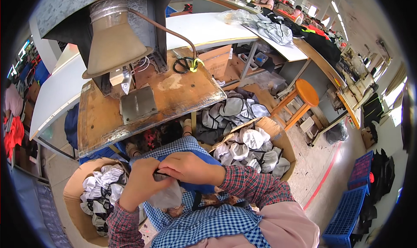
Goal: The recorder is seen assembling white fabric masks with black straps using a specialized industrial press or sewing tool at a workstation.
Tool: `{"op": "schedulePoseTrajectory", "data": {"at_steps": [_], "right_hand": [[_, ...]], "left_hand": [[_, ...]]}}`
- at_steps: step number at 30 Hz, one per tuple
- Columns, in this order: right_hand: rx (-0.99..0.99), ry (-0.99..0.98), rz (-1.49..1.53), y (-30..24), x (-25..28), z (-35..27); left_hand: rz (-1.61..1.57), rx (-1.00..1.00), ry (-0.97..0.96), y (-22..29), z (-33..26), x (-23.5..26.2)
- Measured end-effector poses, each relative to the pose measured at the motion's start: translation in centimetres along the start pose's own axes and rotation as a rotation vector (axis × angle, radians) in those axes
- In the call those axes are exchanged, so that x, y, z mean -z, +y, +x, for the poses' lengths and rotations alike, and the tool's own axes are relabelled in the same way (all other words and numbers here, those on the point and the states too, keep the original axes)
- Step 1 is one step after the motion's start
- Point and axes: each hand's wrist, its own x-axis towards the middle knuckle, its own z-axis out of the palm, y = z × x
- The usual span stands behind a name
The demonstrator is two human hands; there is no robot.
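My left hand (142,178) and my right hand (187,168) meet over my lap, both closed on a small dark and white fabric piece (166,191) that hangs below them. They are above a blue checked apron (204,224). The worn wooden press table (173,91) with its metal plate (138,104) lies just ahead of my hands.
A cardboard box (71,196) of white and black fabric pieces stands at my left, another box (278,139) of grey and white pieces at my right. A metal funnel-shaped machine head (114,39) hangs above the table. A wooden stool (306,94) and blue crates (347,213) are at right.
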Motion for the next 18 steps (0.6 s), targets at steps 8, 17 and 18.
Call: {"op": "schedulePoseTrajectory", "data": {"at_steps": [8, 17, 18], "right_hand": [[-0.092, 0.089, 0.057, 0.3, -0.4, -0.4], [0.115, -0.039, -0.098, 0.1, 0.5, 0.7], [0.148, -0.062, -0.103, 0.4, 0.6, 0.6]], "left_hand": [[-0.080, 0.154, 0.063, -0.9, -0.5, 0.0], [-0.112, 0.112, -0.001, -1.4, -0.8, 0.1], [-0.141, 0.116, -0.013, -1.6, -0.9, 0.1]]}}
